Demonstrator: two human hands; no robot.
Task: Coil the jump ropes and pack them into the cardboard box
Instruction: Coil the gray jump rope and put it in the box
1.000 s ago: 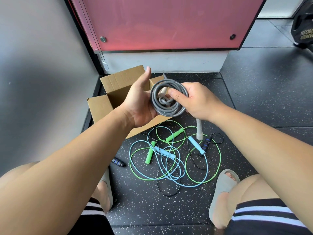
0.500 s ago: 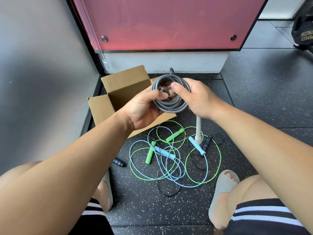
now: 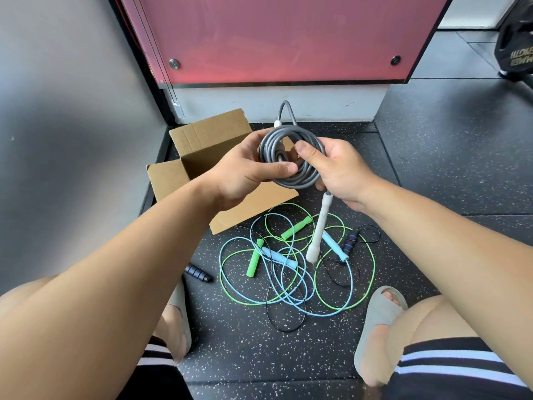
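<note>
Now both hands, left hand [image 3: 245, 171] and right hand [image 3: 340, 171], grip coiled grey rope [image 3: 291, 180] (fingers curled round) above cardboard box [image 3: 184, 151].

Tangled ropes [image 3: 279, 257] lie on floor [image 3: 432, 183] before box [image 3: 207, 140].

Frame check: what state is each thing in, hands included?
Grey jump rope: coiled, white handle dangling.
Brown cardboard box: open, flaps up.
Green jump rope: uncoiled, tangled on floor.
Light blue jump rope: uncoiled, tangled on floor.
Black jump rope, blue-banded handles: uncoiled, on floor.
Left hand: grips the grey jump rope.
Right hand: pinches the grey jump rope.
</note>
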